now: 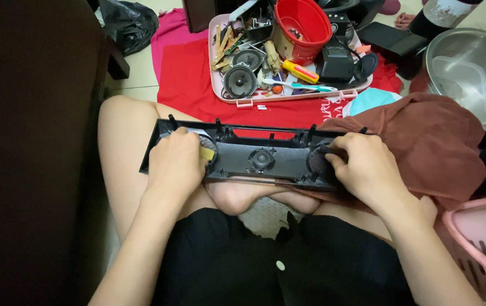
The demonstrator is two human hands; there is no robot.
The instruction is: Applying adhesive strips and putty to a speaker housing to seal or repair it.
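A long black plastic speaker housing (265, 160) lies across my lap, its inner side up, with round openings and a small round part in the middle. My left hand (176, 164) grips its left end, fingers curled over a round opening next to a yellow bit. My right hand (362, 167) holds the right end, fingertips pressing at the right round opening. The housing's left corner sticks out past my left hand.
A pink tray (228, 97) on red cloth (189, 73) ahead holds two loose speakers (239, 81), a red bucket (302, 25), a yellow-handled screwdriver (299, 71) and black parts. A brown cloth (435, 141), steel bowl (472, 68) and pink basket (483, 249) lie right. Dark furniture (33, 141) stands left.
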